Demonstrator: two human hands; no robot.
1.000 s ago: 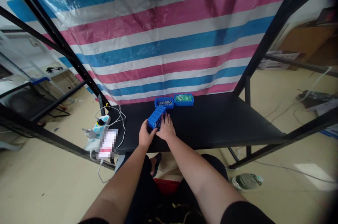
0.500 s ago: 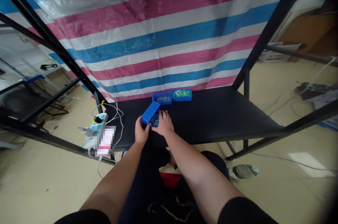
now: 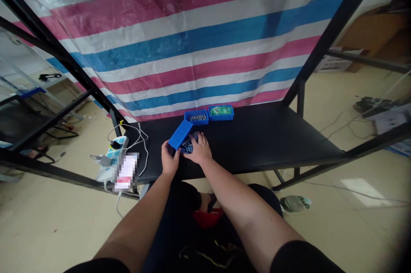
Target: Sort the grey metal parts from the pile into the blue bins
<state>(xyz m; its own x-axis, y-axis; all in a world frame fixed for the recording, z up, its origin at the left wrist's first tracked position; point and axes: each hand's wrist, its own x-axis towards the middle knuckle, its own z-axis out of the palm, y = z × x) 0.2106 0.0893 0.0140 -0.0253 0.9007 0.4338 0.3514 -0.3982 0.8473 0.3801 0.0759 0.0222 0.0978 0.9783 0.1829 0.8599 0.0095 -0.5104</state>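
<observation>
A blue bin (image 3: 180,134) is tipped on its side, its ribbed underside up, and my left hand (image 3: 170,158) grips its near end. Dark blue small parts (image 3: 187,146) lie at its open side, on the black table. Over these parts rests my right hand (image 3: 200,149), its fingers spread; whether it pinches any part is hidden. Just behind stand a blue bin of small metallic pieces (image 3: 197,117) and another blue bin with green-white packets (image 3: 221,112).
The black table (image 3: 257,140) stands inside a black metal frame, before a striped sheet (image 3: 192,50). At its left end are a power strip (image 3: 112,157), white cables and a phone (image 3: 127,172). A bottle (image 3: 293,204) lies on the floor at the right.
The tipped bin has shifted slightly and more of the dark blue parts shows beside my right hand. Both hands stay near the same spot, and the camera view has moved a little.
</observation>
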